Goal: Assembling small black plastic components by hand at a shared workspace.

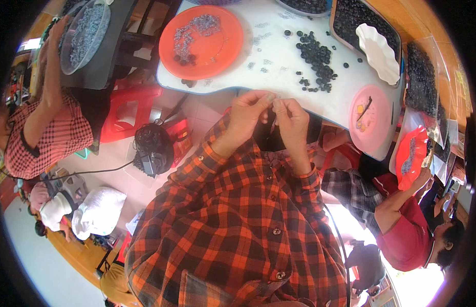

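My left hand (248, 116) and my right hand (292, 122) meet just off the near edge of the white table (238, 77). On each hand, thumb and fingers are pinched together. A tiny pale piece seems to sit between the fingertips, too small to name. Beyond my left hand, an orange-red plate (222, 56) holds a heap of small grey-blue pieces (204, 25) and a few dark ones. A loose pile of small black round pieces (317, 59) lies on the table beyond my right hand.
A pink plate (384, 123) with a dark slim tool is at the right. A white scalloped dish (377, 53) leans on a tray (345, 30) of black pieces. Co-workers sit left and right, one by a clear bowl (84, 38), one holding a red plate (411, 156).
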{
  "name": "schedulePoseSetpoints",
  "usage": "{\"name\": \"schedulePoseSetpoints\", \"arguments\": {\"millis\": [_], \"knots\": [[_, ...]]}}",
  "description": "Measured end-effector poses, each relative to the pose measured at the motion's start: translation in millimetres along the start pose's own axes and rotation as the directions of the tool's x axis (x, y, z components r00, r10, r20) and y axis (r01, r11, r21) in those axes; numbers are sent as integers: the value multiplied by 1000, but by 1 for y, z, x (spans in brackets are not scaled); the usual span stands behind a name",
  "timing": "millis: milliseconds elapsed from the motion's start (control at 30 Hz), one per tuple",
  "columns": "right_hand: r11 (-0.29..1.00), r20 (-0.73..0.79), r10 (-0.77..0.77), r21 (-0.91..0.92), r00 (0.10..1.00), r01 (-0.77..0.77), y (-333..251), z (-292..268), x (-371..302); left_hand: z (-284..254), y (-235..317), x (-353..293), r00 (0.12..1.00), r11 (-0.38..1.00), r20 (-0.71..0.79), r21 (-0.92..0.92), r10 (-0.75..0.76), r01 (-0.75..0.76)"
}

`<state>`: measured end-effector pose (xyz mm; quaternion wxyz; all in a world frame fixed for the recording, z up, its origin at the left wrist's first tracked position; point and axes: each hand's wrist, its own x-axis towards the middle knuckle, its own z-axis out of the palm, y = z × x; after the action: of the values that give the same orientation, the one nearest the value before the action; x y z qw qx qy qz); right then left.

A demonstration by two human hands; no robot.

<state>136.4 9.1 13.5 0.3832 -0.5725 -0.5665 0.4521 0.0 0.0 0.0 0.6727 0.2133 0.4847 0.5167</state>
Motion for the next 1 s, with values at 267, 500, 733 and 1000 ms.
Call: {"name": "schedulePoseSetpoints", "arguments": {"millis": [267, 500, 733, 1000], "knots": [[783, 203, 260, 528, 944, -329, -5, -10, 3, 6, 5, 0, 995, 996, 59, 34, 81, -83], [941, -177, -294, -225, 939, 253, -4, -10, 18, -6, 32, 27, 654, 279, 239, 761, 718, -586], [866, -158, -334, -440, 929, 237, 0, -9, 21, -6, 44, 39, 759, 43, 261, 934, 596, -355], [834, -150, -362, -493, 920, 248, 3, -10, 22, 0, 45, 37, 779, 7, 251, 950, 574, -311]]}}
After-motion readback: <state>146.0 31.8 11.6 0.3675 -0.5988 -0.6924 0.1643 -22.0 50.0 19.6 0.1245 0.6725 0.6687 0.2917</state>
